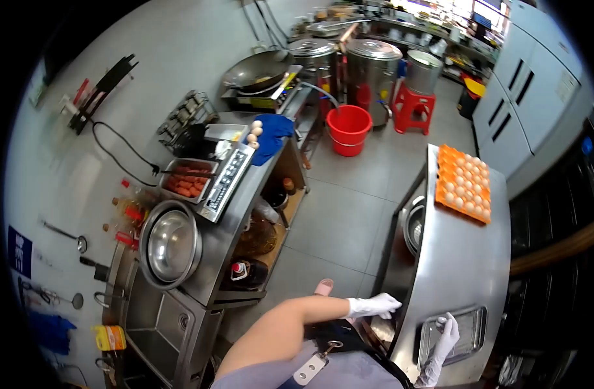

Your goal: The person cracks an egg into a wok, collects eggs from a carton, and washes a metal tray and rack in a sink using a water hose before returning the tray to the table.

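My left hand (376,306), in a white glove, is by the near edge of the steel table (452,259). Its fingers are slightly bent and apart, with nothing visible in them. Over a rectangular metal tray (472,324) on that table is my right hand (447,334), also gloved in white. The right fingers are curled in, and whatever they may hold is too small to make out. Farther along the table sits an orange egg tray (463,183) filled with several light-brown eggs.
On the left counter are steel bowls (172,245), a pan of sausages (190,178), an induction cooker (229,181) and several eggs (255,134) beside a blue cloth (271,137). A sink (157,324) adjoins it. On the floor stand a red bucket (349,129) and a red stool (413,107).
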Available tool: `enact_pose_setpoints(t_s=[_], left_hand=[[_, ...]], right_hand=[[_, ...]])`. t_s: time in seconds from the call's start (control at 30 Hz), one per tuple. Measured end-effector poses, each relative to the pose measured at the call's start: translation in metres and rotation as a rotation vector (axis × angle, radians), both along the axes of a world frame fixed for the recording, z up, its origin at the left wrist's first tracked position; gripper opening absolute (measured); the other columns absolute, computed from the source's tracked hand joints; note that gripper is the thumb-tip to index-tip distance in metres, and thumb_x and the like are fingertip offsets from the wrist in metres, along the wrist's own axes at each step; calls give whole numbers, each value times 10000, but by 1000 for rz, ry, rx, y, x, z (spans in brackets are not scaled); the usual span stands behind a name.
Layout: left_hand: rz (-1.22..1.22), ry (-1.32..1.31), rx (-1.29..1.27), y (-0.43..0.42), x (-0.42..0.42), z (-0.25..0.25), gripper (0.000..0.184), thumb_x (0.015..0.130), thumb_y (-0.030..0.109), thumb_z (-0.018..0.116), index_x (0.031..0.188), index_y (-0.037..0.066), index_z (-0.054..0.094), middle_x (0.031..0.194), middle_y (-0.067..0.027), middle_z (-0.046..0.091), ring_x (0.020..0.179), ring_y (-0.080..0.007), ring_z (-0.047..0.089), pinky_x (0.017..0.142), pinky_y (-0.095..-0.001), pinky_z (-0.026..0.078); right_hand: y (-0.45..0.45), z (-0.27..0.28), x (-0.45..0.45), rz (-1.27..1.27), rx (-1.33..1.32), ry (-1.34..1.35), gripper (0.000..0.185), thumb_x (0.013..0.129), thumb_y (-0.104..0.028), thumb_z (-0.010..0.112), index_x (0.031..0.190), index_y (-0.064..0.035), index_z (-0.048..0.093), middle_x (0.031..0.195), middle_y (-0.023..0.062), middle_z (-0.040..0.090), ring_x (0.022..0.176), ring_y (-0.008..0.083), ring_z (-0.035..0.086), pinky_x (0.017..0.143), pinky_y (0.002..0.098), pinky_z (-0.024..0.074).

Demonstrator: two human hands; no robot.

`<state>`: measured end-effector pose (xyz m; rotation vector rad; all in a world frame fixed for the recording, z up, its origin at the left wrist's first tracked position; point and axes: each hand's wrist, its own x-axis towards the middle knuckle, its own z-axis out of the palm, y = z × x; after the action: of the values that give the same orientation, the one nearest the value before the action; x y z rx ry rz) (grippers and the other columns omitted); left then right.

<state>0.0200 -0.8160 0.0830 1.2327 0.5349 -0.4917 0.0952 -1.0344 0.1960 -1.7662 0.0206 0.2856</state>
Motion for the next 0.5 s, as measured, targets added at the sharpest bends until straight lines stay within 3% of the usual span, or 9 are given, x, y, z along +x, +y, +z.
enact_pose_setpoints(t_s=[0.1,0.17,0.23,0.3,0.43,0.5], left_hand=[[252,22,28,100,-45,-45,312,916,292,513,1048,37,636,789,-45,599,614,-144,588,535,-243,479],[382,81,120,175,-76,-88,344,893,340,568,1037,35,634,887,-69,664,738,-164,627,637,-295,517],[527,69,748,239,-104,-81,288,853,297,600,931,26,659,831,-89,677,739,-198,644,661,-330,516],[682,171,1015,293,-115,-37,258,819,270,613,861,20,664,852,-133,678,765,-252,655,693,-360,511],[832,209,1261,391,-121,-27,278,808,304,648,926,53,657,810,-128,662,761,-299,639,691,-395,497],[812,229,1213,434,-113,-11,356,808,319,654,1056,72,591,951,-178,635,855,-341,615,751,-426,479]], right_hand=[[78,3,17,210,7,-48,265,944,-91,461,1138,44,582,859,81,638,752,137,596,711,260,489],[137,2,23,330,17,-56,272,934,-78,480,1159,42,571,866,81,639,765,137,597,738,257,488],[198,-5,23,427,24,-65,282,925,-67,493,1177,41,560,874,73,642,775,139,600,759,257,489],[259,-16,23,571,-52,-155,318,897,-76,538,1200,19,552,900,98,649,794,140,600,742,275,494],[369,-41,14,859,-277,-481,406,844,-75,592,1238,-19,509,950,142,631,805,205,624,759,307,499],[420,-47,15,1039,-392,-597,497,836,-104,612,1295,-38,435,1070,139,604,852,249,638,777,344,507]])
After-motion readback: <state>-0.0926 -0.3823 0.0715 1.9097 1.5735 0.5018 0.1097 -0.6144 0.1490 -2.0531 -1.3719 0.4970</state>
